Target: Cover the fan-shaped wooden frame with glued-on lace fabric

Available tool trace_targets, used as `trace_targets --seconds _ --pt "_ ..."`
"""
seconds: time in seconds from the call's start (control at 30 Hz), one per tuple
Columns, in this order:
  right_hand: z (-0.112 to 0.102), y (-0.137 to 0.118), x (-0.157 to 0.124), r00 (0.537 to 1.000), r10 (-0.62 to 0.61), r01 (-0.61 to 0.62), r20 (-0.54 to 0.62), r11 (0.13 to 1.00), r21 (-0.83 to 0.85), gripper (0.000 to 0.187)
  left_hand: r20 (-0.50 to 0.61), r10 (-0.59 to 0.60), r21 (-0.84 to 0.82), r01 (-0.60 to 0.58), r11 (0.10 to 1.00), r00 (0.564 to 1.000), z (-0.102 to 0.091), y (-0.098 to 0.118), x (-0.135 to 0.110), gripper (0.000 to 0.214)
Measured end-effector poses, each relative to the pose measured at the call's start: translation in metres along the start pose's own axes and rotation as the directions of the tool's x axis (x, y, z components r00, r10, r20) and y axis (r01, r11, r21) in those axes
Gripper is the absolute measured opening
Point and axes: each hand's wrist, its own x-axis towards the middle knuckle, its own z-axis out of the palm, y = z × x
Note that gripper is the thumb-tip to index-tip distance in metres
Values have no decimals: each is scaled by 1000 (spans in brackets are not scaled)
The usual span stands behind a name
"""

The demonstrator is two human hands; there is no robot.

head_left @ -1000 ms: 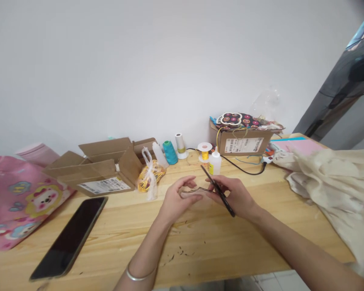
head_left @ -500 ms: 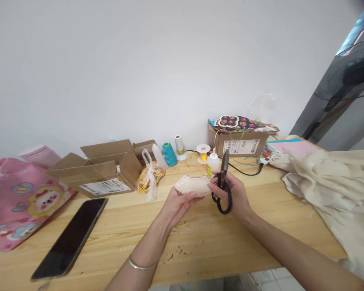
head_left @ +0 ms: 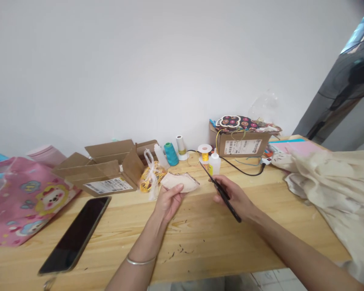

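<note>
My left hand (head_left: pixel 169 201) pinches a small cream fabric piece (head_left: pixel 185 182) between thumb and fingers, above the wooden table. A dark line runs along the piece's notched upper edge. To the right, my right hand (head_left: pixel 233 196) is closed around black-handled scissors (head_left: pixel 223 192). Their blades point up and to the left, apart from the fabric; whether the blades are parted cannot be made out. Just behind the scissors stands a clear squeeze bottle (head_left: pixel 214 162) with a yellow label. Small dark scraps (head_left: pixel 179 251) lie on the table below my hands.
Along the wall stand an open cardboard box (head_left: pixel 109 173), a teal thread cone (head_left: pixel 171 154), a white spool (head_left: pixel 180 146), a yellow thread spool (head_left: pixel 205 152) and a filled box (head_left: pixel 242 144). A phone (head_left: pixel 75 234) and pink bag (head_left: pixel 30 198) lie left; cream cloth (head_left: pixel 336 186) covers the right.
My right hand has let go of the fabric and turned the scissors from upright to slanting left. My left hand has moved slightly left with the fabric piece.
</note>
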Motion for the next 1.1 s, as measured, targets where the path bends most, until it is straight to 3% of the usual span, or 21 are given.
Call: trace_targets --seconds 0.13,0.27,0.57,0.97,1.1 --pt "2 -3 1 998 -70 65 -4 940 -334 20 -39 27 -23 -28 999 999 2 0 2 50" --pt "8 -4 -2 987 -159 143 16 836 -529 20 -50 31 1 -31 1000 998 5 -2 2 52" --pt "14 1 -4 950 -312 229 -9 716 -660 24 -77 25 -18 -26 999 997 5 -3 0 44" --pt "13 5 -5 932 -363 247 23 587 -771 26 -67 29 -22 -31 999 997 6 -5 -1 42" --pt "12 2 -4 933 -361 236 -1 612 -755 27 -60 25 -18 -26 999 998 6 -5 -1 41"
